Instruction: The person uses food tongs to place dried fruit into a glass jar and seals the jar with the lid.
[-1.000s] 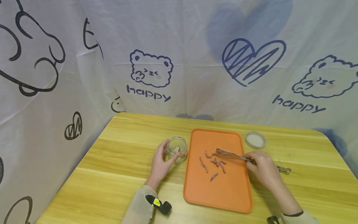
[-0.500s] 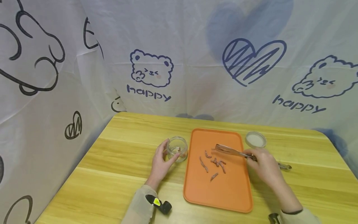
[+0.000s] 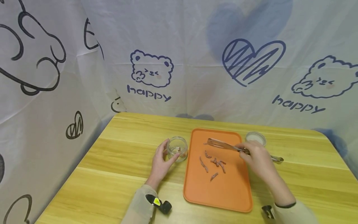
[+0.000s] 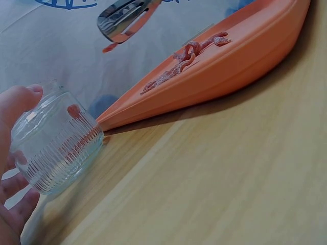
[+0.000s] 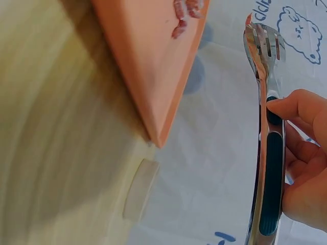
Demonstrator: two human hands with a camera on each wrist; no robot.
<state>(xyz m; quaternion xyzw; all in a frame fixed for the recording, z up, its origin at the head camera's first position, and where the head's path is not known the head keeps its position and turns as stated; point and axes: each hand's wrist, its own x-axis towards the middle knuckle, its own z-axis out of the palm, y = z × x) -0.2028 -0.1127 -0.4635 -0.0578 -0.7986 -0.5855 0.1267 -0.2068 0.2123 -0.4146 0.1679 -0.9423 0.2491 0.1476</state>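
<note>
My left hand (image 3: 160, 163) holds a clear ribbed glass jar (image 4: 59, 148) on the table, its thumb and fingers curved round the side. A few reddish bits show inside the jar. My right hand (image 3: 260, 161) grips metal tongs (image 3: 223, 144) with dark grip inserts, held above the orange tray (image 3: 218, 197). A small reddish strip (image 4: 109, 48) sticks out from the tongs' tips in both wrist views. Several thin reddish-brown strips, seemingly dried meat (image 3: 204, 165), lie on the tray, some in a small cluster (image 3: 216, 161).
A round whitish lid (image 3: 256, 137) lies beyond my right hand, to the right of the tray and partly covered by the hand. The wooden table (image 3: 120, 155) ends at a white printed cloth (image 3: 195, 96). Left of the tray, the jar stands close to its edge.
The tongs have lifted from the tray and moved left and away from me, with a strip at their tips. My left hand and the jar have stayed put.
</note>
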